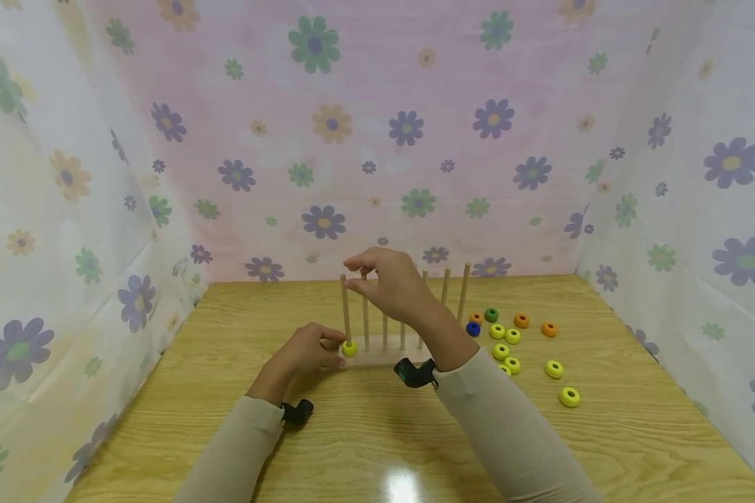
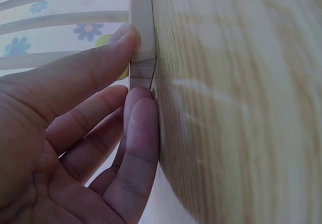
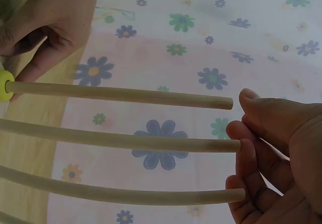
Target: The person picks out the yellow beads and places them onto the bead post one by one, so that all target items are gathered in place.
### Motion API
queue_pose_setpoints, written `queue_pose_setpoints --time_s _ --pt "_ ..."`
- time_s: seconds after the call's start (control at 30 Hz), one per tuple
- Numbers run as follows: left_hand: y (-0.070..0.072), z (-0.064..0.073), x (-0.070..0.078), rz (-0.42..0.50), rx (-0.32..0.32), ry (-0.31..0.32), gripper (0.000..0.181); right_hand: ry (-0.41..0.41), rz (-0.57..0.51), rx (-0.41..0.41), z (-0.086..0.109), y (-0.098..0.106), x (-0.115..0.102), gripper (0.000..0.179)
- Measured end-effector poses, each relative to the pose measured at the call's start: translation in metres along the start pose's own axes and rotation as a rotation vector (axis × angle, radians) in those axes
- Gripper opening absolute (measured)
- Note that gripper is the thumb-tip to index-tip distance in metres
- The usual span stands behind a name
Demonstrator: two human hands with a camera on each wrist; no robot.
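A wooden peg stand with a row of upright pegs stands on the table. One yellow bead sits at the bottom of its leftmost peg. My left hand holds the left end of the base; in the left wrist view the thumb lies along one face and fingertips touch the end. At the peg tops is my right hand, with no bead between thumb and fingers. In the right wrist view its thumb is just off the tip of the beaded peg, and fingertips meet neighbouring peg tips.
Several loose yellow beads lie right of the stand. Orange beads, a green bead and a blue bead lie behind them. Flowered cloth encloses the table at the back and sides.
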State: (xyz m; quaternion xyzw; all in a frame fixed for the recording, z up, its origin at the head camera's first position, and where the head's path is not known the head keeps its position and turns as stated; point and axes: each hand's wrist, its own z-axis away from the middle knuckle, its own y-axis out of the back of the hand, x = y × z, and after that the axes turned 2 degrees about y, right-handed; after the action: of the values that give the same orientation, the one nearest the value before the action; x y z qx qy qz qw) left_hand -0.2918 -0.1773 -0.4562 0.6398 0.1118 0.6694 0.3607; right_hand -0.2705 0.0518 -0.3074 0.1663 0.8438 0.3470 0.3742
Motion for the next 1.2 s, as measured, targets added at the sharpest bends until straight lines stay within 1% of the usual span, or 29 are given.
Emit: queue_pose_setpoints --time_s 0.1,0.23,0.4,0.5,0.67,0.8,1.0,1.2 --pt "-0.001 -0.001 0.000 0.001 -0.002 0.011 0.053 0.073 0.034 0.012 0.002 0.003 0.001 0.030" --pt "0.000 0.000 0.000 0.000 -0.005 0.026 0.055 0.174 0.066 0.049 0.004 0.005 0.004 0.029" --pt "0.001 0.000 -0.001 0.000 -0.009 0.013 0.055 0.251 0.095 0.086 0.008 0.006 0.006 0.031" --pt "0.001 0.000 -0.001 -0.005 -0.005 0.010 0.055 0.270 0.110 0.098 0.012 0.006 0.007 0.033" --pt "0.000 0.000 -0.002 -0.016 -0.002 0.003 0.052 0.289 0.098 0.111 0.021 0.008 0.009 0.035" --pt "0.000 0.001 -0.001 -0.022 0.004 0.007 0.054 0.302 0.079 0.126 0.029 0.008 0.010 0.037" --pt "0.000 0.002 -0.001 -0.003 0.002 0.027 0.056 0.295 0.063 0.126 0.040 0.007 0.014 0.038" --pt "-0.001 0.000 0.001 0.017 0.003 0.021 0.052 0.283 0.036 0.121 0.053 0.010 0.021 0.039"
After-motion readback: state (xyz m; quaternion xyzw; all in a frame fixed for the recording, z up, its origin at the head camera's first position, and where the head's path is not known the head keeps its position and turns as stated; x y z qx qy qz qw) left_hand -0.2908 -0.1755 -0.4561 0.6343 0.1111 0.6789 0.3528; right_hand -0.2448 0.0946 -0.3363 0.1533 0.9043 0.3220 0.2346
